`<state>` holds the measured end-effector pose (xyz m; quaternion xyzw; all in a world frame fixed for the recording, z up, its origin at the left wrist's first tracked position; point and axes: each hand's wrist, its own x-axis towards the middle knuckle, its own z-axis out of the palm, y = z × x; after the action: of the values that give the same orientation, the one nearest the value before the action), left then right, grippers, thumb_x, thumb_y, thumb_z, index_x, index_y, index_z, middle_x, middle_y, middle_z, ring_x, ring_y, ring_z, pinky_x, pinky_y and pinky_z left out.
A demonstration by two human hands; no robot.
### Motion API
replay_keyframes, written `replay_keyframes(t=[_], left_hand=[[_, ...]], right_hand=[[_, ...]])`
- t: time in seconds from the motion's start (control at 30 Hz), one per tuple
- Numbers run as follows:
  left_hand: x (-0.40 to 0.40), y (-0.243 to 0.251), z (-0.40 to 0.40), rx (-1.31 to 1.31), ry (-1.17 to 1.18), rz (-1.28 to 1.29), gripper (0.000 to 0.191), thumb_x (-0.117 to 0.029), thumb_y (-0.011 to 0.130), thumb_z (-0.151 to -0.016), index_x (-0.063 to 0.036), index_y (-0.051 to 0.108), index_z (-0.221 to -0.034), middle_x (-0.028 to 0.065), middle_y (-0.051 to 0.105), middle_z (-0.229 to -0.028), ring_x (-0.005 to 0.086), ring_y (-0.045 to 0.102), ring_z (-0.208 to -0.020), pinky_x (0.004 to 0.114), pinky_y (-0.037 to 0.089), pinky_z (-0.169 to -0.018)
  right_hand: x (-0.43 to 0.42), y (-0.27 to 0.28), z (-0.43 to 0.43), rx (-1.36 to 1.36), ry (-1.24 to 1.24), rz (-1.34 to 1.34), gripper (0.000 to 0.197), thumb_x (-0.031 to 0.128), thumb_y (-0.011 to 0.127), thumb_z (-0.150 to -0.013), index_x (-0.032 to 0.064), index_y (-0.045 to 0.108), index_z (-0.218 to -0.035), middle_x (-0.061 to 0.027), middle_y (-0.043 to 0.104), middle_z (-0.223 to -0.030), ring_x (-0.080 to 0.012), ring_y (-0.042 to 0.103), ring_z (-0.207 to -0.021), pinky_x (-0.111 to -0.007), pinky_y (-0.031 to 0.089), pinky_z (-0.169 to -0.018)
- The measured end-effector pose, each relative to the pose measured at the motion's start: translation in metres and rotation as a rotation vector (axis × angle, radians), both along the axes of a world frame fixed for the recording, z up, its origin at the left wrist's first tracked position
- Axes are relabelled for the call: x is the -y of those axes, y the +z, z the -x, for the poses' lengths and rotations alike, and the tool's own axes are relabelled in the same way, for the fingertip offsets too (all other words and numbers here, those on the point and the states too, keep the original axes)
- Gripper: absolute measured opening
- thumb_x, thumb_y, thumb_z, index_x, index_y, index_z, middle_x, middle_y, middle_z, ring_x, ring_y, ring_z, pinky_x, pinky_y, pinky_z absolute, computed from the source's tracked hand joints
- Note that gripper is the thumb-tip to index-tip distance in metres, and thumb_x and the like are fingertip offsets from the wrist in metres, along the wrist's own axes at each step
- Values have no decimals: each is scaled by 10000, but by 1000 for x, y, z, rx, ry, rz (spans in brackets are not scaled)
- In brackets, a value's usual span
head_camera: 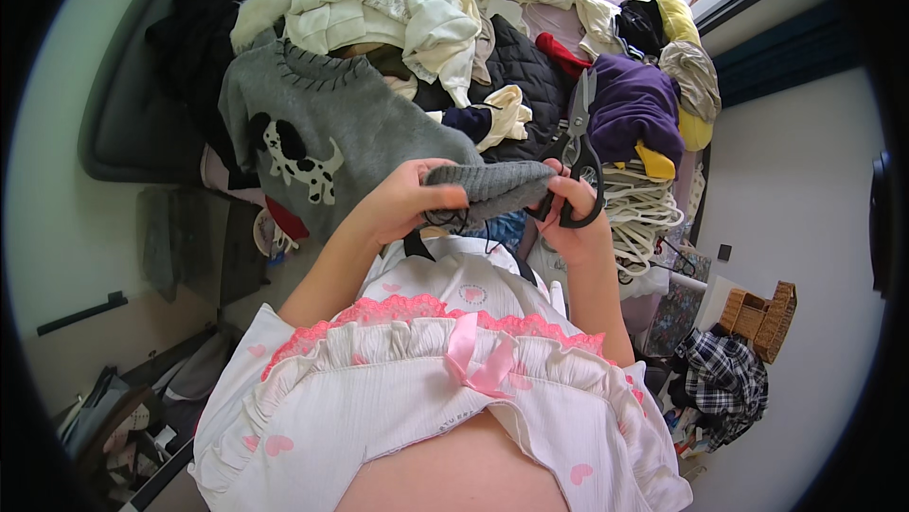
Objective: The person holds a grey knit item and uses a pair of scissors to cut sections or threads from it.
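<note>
A grey knit sweater (376,125) is spread before me, with a black-and-white dog motif and large black stitches around its neckline. My left hand (405,203) grips one end of a ribbed grey knit edge (490,180), which appears to belong to this sweater. At the other end, my right hand (575,210) pinches the same edge between thumb and fingers. Black-handled scissors (580,111) also rest in my right hand, blades pointing up and away from the knit. Loose black thread (454,217) hangs beneath the edge near my left fingers.
Piled clothes lie beyond the sweater: white garments (376,1), a black quilted jacket (522,79) and a purple garment (632,104). White hangers (635,214) are stacked at the right. Further right are a wicker basket (770,320) and a plaid garment (728,384).
</note>
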<state>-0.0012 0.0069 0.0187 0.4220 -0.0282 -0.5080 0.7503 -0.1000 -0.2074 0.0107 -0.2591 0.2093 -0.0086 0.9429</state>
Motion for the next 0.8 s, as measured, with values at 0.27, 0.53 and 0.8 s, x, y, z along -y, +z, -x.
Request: replay_keyframes(t=[0.27, 0.53, 0.8], left_hand=[[-11, -3, -7, -145, 27, 56, 320, -217, 527, -886, 49, 561, -1061, 133, 591, -1064, 211, 587, -955, 381, 473, -843], [5, -21, 7, -507, 225, 699, 432, -362, 380, -933, -30, 509, -1177, 160, 523, -1196, 294, 477, -1129, 454, 333, -1002], [6, -18, 6, -420, 456, 526, 406, -332, 398, -928, -37, 508, -1184, 129, 536, -1187, 244, 514, -1089, 374, 394, -972]], right_hand=[[3, -1, -3, 170, 54, -442, 127, 57, 469, -838, 55, 514, -956, -132, 610, -934, -271, 596, -924, -386, 479, -847], [-11, -27, 1, 303, 4, -588, 125, 59, 474, -836, 75, 494, -958, -157, 575, -1024, -284, 558, -1002, -410, 462, -867], [-15, -48, 1, 227, 29, -55, 152, 62, 536, -774, 75, 460, -906, -51, 461, -771, -177, 456, -741, -288, 392, -686]])
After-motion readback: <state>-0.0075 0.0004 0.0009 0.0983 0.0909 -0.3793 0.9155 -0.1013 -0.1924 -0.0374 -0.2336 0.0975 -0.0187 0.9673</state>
